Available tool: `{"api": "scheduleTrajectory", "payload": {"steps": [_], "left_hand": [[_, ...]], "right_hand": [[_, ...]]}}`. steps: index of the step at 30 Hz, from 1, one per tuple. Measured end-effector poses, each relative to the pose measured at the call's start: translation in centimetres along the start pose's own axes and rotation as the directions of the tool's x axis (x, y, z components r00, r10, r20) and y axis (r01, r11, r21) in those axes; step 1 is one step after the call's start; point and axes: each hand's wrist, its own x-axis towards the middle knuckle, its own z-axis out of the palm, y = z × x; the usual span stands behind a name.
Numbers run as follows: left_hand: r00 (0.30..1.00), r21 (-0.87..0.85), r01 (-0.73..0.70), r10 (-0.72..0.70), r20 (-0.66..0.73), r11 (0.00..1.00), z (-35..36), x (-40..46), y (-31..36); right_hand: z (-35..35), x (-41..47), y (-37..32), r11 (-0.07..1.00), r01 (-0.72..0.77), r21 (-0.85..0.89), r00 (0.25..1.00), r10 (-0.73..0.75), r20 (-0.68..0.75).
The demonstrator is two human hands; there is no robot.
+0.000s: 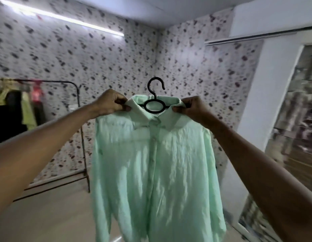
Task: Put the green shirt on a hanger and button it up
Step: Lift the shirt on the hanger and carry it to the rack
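A pale green shirt (157,165) hangs in front of me on a black hanger (154,95), held up in mid-air. The hanger's hook and ring show above the collar; its arms are hidden inside the shoulders. The front placket looks closed, with small buttons down the middle. My left hand (111,103) pinches the left shoulder at the collar, over the hanger arm. My right hand (191,109) pinches the right shoulder by the collar in the same way.
A black clothes rack (78,105) stands at the left with several garments (27,110) on it. Patterned walls close the room behind. A white pillar (267,95) and a mirrored wardrobe door (298,119) are at the right. Light floor lies below.
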Motion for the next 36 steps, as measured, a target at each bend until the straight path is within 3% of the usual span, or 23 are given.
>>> {"api": "scheduleTrajectory", "payload": {"steps": [10, 19, 28, 36], "left_hand": [[0.946, 0.26, 0.304, -0.256, -0.2, 0.917, -10.8, 3.1, -13.1], [0.875, 0.188, 0.446, -0.381, -0.3, 0.875, -17.2, 5.0, -30.2], [0.839, 0.113, 0.478, -0.415, -0.351, 0.871, -27.9, 11.5, -48.9], [0.817, 0.059, 0.51, -0.462, -0.345, 0.858, -33.3, 19.2, -63.3]], "right_hand": [[16.3, 20.9, 1.9, 0.962, 0.184, 0.204, 0.958, -0.221, 0.183], [34.4, 35.7, 4.0, 0.94, 0.194, 0.282, 0.911, -0.279, 0.305], [52.3, 53.1, 3.2, 0.932, 0.161, 0.324, 0.914, -0.265, 0.308], [62.8, 66.2, 5.1, 0.942, 0.168, 0.292, 0.911, -0.261, 0.319]]}}
